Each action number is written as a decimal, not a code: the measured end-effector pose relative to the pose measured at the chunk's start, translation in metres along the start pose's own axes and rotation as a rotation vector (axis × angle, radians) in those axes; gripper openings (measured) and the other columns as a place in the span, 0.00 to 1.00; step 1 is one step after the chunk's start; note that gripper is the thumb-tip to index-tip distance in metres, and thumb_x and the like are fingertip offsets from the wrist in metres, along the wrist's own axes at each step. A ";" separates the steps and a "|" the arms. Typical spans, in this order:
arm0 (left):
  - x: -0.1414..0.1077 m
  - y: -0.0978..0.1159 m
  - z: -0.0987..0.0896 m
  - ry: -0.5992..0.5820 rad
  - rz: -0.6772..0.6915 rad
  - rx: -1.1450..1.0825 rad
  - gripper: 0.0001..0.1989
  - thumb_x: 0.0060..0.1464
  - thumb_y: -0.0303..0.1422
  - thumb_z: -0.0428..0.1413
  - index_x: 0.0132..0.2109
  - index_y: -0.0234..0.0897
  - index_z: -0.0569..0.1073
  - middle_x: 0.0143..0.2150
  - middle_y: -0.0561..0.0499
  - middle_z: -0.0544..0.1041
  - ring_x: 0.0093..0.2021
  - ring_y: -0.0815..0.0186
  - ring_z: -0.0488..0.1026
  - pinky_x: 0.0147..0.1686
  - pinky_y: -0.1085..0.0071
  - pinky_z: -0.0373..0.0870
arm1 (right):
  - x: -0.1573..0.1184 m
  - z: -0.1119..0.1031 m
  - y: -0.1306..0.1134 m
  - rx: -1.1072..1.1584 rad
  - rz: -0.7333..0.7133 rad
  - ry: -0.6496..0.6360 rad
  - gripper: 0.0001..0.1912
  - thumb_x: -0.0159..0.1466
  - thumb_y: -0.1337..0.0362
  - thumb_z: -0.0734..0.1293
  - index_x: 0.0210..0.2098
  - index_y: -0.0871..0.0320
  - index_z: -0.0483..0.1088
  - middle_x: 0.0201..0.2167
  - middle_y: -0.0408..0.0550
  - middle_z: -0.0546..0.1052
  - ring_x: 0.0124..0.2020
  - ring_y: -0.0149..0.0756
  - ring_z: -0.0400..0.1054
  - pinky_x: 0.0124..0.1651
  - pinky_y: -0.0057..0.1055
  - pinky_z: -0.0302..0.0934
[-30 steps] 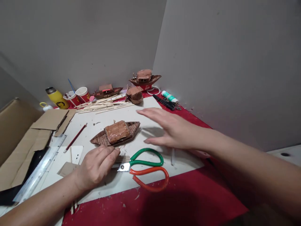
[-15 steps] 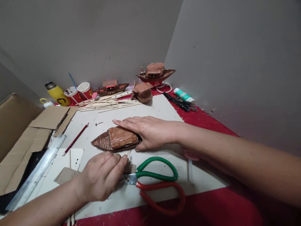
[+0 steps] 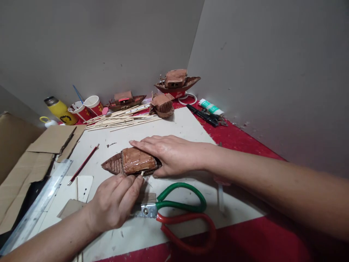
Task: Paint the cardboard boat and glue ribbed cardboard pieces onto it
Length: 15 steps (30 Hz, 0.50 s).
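A small brown model boat (image 3: 139,161) with a glossy curved roof lies on a white board (image 3: 185,125). My right hand (image 3: 171,154) is wrapped round its right end, fingers over the far side and thumb on the near side. In front of the boat, my left hand (image 3: 116,198) pinches a short wooden stick (image 3: 142,173), whose pale tip touches or nearly touches the boat's near side. The rest of the stick is hidden by the fingers. Scissors (image 3: 181,198) with one green and one red handle lie just right of my left hand, blades partly covered.
Behind are loose sticks (image 3: 120,118), more model boats (image 3: 176,80), paper cups (image 3: 93,105) and a yellow bottle (image 3: 61,111). Cardboard pieces (image 3: 51,140), a clear ruler (image 3: 40,203) and a pencil (image 3: 83,165) lie left. Black markers (image 3: 201,115) and a tube (image 3: 210,106) lie back right.
My left hand has moved slightly up and left to the boat's near side, bringing the stick's tip to it. More of the scissors' pivot shows. My right hand stays on the boat.
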<state>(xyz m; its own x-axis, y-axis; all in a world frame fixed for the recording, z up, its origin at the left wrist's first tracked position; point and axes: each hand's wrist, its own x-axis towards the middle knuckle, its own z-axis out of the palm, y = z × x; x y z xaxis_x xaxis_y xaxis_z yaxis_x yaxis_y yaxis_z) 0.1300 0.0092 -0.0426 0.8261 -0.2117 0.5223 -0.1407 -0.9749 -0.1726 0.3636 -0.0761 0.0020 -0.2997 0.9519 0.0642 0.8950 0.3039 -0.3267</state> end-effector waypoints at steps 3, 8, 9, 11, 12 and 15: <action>0.001 0.000 0.001 0.001 -0.008 0.010 0.16 0.59 0.23 0.50 0.53 0.21 0.70 0.37 0.38 0.78 0.36 0.57 0.73 0.37 0.61 0.72 | 0.001 0.000 0.000 -0.012 -0.001 -0.003 0.47 0.57 0.56 0.70 0.69 0.62 0.47 0.59 0.62 0.67 0.55 0.54 0.65 0.51 0.47 0.62; 0.007 0.000 0.001 0.002 -0.010 0.016 0.14 0.59 0.23 0.50 0.51 0.21 0.71 0.37 0.38 0.78 0.35 0.57 0.72 0.36 0.62 0.72 | 0.001 0.000 0.000 -0.026 -0.006 0.003 0.46 0.56 0.58 0.70 0.68 0.61 0.48 0.59 0.62 0.67 0.55 0.54 0.65 0.51 0.47 0.62; 0.009 -0.001 0.001 0.003 -0.009 0.021 0.14 0.59 0.23 0.50 0.50 0.21 0.71 0.37 0.38 0.78 0.35 0.58 0.72 0.36 0.62 0.72 | 0.000 0.000 0.000 -0.029 -0.007 0.003 0.46 0.56 0.58 0.70 0.68 0.62 0.48 0.59 0.62 0.67 0.55 0.54 0.65 0.51 0.47 0.62; 0.012 -0.001 0.001 0.006 -0.007 0.033 0.13 0.59 0.23 0.49 0.49 0.22 0.71 0.37 0.39 0.78 0.34 0.58 0.72 0.36 0.63 0.72 | 0.000 0.001 0.000 -0.033 -0.007 0.000 0.46 0.56 0.57 0.70 0.68 0.62 0.48 0.58 0.62 0.68 0.55 0.53 0.65 0.52 0.47 0.62; 0.014 -0.001 0.001 0.009 -0.007 0.042 0.13 0.59 0.23 0.48 0.49 0.22 0.71 0.36 0.39 0.78 0.34 0.59 0.72 0.35 0.64 0.72 | 0.000 0.001 0.000 -0.034 -0.007 0.000 0.46 0.57 0.57 0.70 0.68 0.62 0.48 0.59 0.61 0.68 0.55 0.53 0.65 0.52 0.47 0.62; 0.018 -0.001 0.000 0.004 -0.007 0.067 0.13 0.60 0.24 0.47 0.48 0.23 0.72 0.34 0.40 0.77 0.33 0.60 0.72 0.35 0.65 0.71 | -0.001 0.001 0.000 -0.033 -0.007 0.010 0.45 0.57 0.57 0.70 0.68 0.62 0.48 0.59 0.61 0.67 0.55 0.53 0.65 0.52 0.47 0.62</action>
<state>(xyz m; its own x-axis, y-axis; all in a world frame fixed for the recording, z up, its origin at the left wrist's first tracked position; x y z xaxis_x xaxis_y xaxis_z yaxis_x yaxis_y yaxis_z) 0.1446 0.0063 -0.0335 0.8245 -0.2050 0.5274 -0.0979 -0.9697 -0.2238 0.3636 -0.0767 0.0006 -0.3029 0.9500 0.0763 0.9034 0.3117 -0.2946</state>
